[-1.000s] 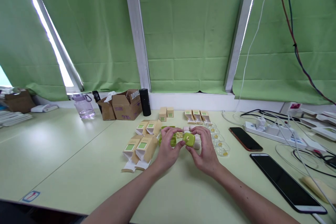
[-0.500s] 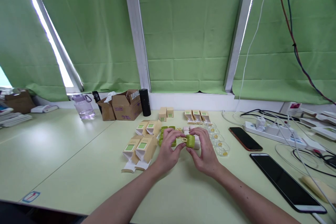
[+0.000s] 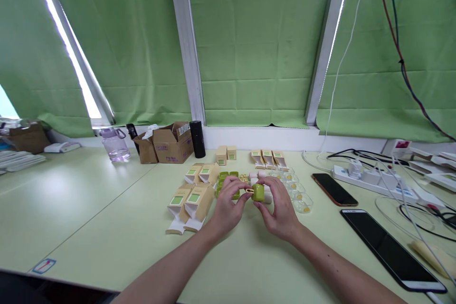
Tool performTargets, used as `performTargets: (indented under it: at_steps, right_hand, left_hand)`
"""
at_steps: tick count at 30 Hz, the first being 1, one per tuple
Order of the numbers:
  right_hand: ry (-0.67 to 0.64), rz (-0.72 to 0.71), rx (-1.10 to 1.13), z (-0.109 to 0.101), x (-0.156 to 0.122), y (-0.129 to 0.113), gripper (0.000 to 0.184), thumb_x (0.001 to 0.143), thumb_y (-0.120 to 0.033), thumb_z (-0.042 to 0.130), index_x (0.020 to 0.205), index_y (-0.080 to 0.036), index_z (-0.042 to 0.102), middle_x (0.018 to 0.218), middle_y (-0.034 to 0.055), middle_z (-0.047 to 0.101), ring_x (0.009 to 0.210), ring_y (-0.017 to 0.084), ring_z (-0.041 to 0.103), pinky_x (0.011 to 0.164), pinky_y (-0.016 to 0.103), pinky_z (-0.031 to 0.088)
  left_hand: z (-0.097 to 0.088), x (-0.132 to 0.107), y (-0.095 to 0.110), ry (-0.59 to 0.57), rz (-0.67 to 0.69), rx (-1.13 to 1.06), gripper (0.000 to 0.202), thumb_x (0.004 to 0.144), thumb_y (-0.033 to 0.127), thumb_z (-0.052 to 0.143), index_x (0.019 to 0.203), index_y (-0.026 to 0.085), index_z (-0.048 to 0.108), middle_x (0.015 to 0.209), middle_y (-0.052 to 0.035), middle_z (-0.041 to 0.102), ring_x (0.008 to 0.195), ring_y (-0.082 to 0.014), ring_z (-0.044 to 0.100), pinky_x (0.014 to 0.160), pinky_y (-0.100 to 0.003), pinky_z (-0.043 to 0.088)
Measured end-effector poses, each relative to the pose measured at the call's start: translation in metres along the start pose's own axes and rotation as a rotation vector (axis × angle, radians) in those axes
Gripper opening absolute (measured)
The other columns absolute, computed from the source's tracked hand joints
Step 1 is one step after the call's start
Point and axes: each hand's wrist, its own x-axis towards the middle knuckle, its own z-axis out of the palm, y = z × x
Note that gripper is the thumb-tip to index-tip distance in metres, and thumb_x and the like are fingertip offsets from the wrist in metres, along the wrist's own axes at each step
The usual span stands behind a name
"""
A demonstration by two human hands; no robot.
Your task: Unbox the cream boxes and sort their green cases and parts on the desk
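Note:
My right hand [image 3: 280, 209] pinches a small glossy green case [image 3: 258, 192] between thumb and fingers, above the table. With thumb and forefinger, my left hand [image 3: 230, 202] grips a small cream loop [image 3: 250, 191] at the left side of the case. Whether the loop is fastened to the case I cannot tell. Behind my left hand stand several more green cases [image 3: 233, 174], partly covered by it. Small yellowish pieces [image 3: 243, 177] lie just beyond my hands. Some white-pink cylinders [image 3: 268, 197] are half hidden behind my right hand.
Opened cream cartons [image 3: 199, 199] lie left of my hands, with more cartons [image 3: 268, 158] at the back. Clear plastic shells with yellow spots [image 3: 302, 203] sit to the right. Further right are two phones [image 3: 390, 249] [image 3: 334, 189], a power strip [image 3: 370, 181] and loose cables.
The cream loop now looks narrower, as if turned more edge-on. Both hands keep their hold in nearly the same place, and the view has shifted very slightly.

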Motion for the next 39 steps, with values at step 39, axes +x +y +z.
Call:
performTargets:
  at_steps: [39]
  right_hand:
    - [-0.054,0.031,0.154,0.0042,-0.0013,0.0027,0.050,0.089,-0.009,0.052,0.135,-0.027,0.051,0.134,0.0138,0.053,0.128,0.029,0.055,0.086,0.043,0.062]
  left_hand:
    - [-0.0059,-0.0005,0.0045,-0.059,-0.095,-0.053,0.039,0.088,0.027,0.073,0.126,0.022,0.067,0.110,-0.0112,0.071,0.119,-0.0298,0.053,0.101,-0.048,0.049]
